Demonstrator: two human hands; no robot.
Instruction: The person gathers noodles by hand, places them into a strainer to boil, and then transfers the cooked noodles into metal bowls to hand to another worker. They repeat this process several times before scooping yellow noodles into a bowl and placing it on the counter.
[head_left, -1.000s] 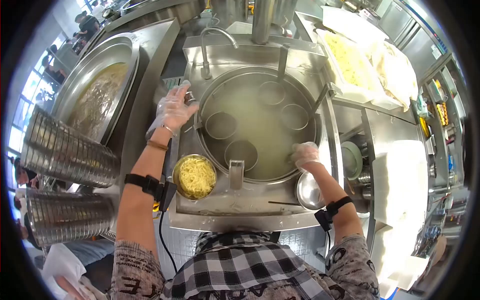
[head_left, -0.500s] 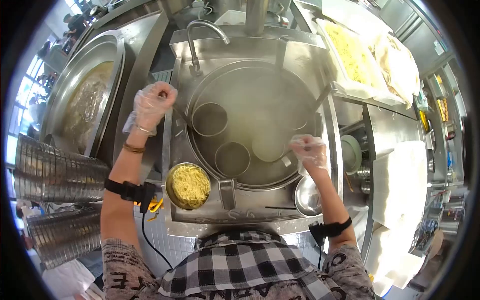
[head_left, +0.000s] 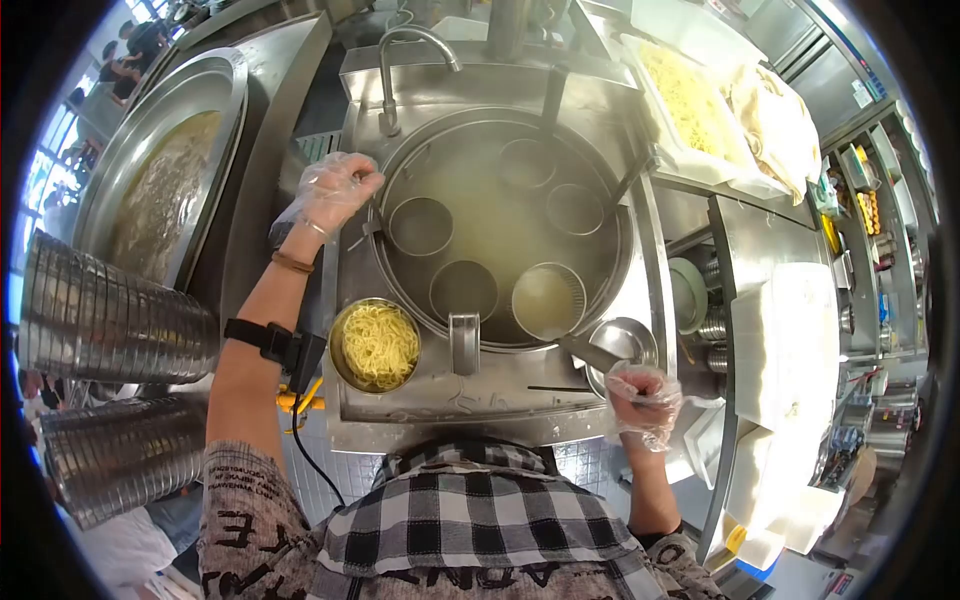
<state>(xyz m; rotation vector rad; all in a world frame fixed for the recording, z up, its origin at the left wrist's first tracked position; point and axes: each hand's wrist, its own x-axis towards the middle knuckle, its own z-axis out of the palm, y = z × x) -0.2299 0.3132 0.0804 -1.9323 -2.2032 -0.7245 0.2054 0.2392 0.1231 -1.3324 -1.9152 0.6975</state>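
Observation:
My left hand (head_left: 330,195), in a clear plastic glove, grips the handle of a round strainer basket (head_left: 420,226) that sits in the steaming noodle boiler (head_left: 500,225). My right hand (head_left: 643,398), also gloved, is closed on the long handle of another strainer basket (head_left: 548,300), lifted at the pot's near right rim with pale noodles in it. Three more baskets stand in the cloudy water. A steel bowl of yellow noodles (head_left: 375,343) rests on the cooker's front left corner, below my left hand.
A large steel basin of broth (head_left: 160,190) lies at the left. Stacks of steel bowls (head_left: 110,330) stand on their sides at the near left. Trays of raw noodles (head_left: 700,100) sit at the far right. A tap (head_left: 400,60) rises behind the pot. A small empty bowl (head_left: 625,345) sits by my right hand.
My right hand has pulled back from the pot's rim toward my body, drawing a strainer basket up and to the near right. My left hand stayed on its basket handle.

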